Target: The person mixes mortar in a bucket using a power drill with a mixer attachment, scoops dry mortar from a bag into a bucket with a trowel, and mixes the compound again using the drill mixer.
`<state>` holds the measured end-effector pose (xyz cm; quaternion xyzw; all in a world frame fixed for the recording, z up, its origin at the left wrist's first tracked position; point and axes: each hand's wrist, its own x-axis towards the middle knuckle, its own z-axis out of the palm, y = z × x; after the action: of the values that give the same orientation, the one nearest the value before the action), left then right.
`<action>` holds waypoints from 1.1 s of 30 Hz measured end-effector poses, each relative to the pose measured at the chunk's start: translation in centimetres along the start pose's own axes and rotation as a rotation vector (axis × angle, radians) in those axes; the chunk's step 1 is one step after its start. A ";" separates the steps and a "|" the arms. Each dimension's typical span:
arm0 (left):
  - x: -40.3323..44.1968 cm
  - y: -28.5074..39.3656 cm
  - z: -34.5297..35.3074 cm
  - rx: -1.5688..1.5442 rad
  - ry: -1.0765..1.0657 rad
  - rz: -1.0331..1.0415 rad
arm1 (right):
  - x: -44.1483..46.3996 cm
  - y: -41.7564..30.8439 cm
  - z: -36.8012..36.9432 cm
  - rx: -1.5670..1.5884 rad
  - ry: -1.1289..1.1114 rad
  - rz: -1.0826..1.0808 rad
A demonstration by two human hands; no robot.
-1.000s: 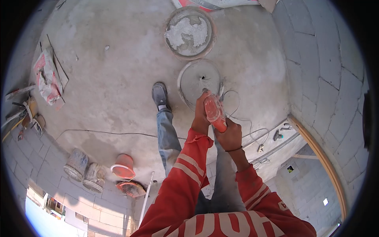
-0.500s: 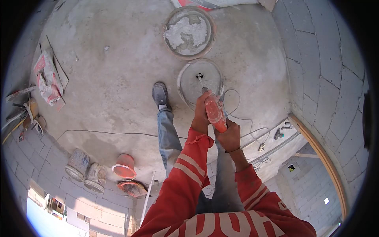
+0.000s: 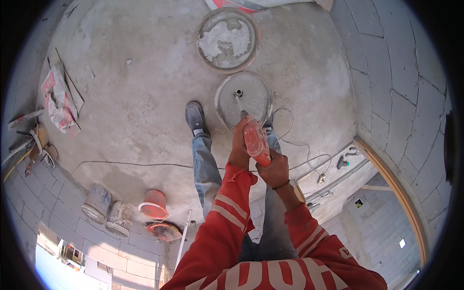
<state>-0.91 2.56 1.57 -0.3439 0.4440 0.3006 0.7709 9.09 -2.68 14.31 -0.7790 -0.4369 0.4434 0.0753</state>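
Note:
A dusty red power drill (image 3: 256, 141) is held in both hands above a round tub (image 3: 218, 110) of grey wet mix. My left hand (image 3: 239, 142) wraps around its front end, close to the chuck. My right hand (image 3: 274, 169) closes round the rear handle. From the chuck a thin mixing rod (image 3: 238, 100) slants down into the mix, with a small dark hollow where it enters. The rod's lower end is hidden under the surface. Just beyond stands a second tub (image 3: 199, 44), with pale powder lying on grey mix.
A grey cable (image 3: 145, 164) crosses the floor behind my feet, and a loop (image 3: 292, 126) lies right of the tub. Buckets (image 3: 96, 200) and a red pail (image 3: 153, 203) stand back left. A torn sack (image 3: 58, 101) lies left; block walls (image 3: 389, 96) rise at the right.
The drill and both hands have shifted slightly left. The rod's entry point has moved a little left within the mix. Both hands keep their grip.

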 end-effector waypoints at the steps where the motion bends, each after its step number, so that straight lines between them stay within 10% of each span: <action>1: -0.1 0.2 -0.1 0.017 0.000 -0.008 | 0.0 0.1 0.1 0.019 0.001 -0.011; 33: -2.8 -1.2 -3.8 0.039 0.006 0.034 | -3.0 2.2 1.4 -0.038 -0.094 -0.020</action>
<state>-2.96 -1.62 2.95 -0.3221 0.4578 0.3038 0.7710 8.72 -6.65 14.20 -0.7542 -0.4562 0.4702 0.0443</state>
